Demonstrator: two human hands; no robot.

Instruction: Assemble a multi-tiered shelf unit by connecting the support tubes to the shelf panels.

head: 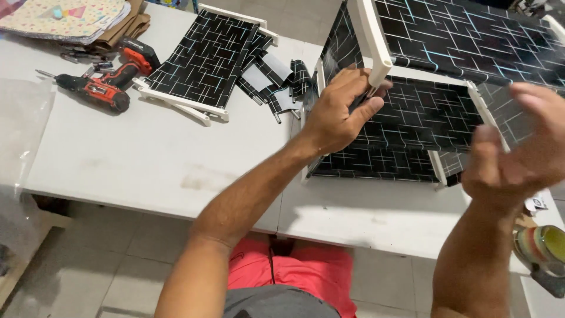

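Pinching is what the left hand (336, 112) is doing here: fingers curled close around the lower end of a white plastic post (373, 44), thumb pressed up near its tip, so it has a real grip on that bit. The post runs from the fingertips up and slightly left toward the top of the view, so its long axis is steep, nearly upright with a lean. It belongs to the black shelf rack with thin white and blue line pattern and white frame (424, 112), which spreads out to the right of that hand, sitting on the white table (153, 159) near its far right corner.

The right hand (518, 153) is blurry, fingers spread open, holding nothing as far as I can see. It hovers by the rack's right side, near a white upright there; can't tell if it's touching. So left is the one actually on the post, right is off it.

Further out: a second flat panel in the same black pattern (206, 59) lies toward the table's far edge, a red and black cordless drill (106, 79) by the far left corner, and a striped ceramic mug (544, 247) off the near right corner.
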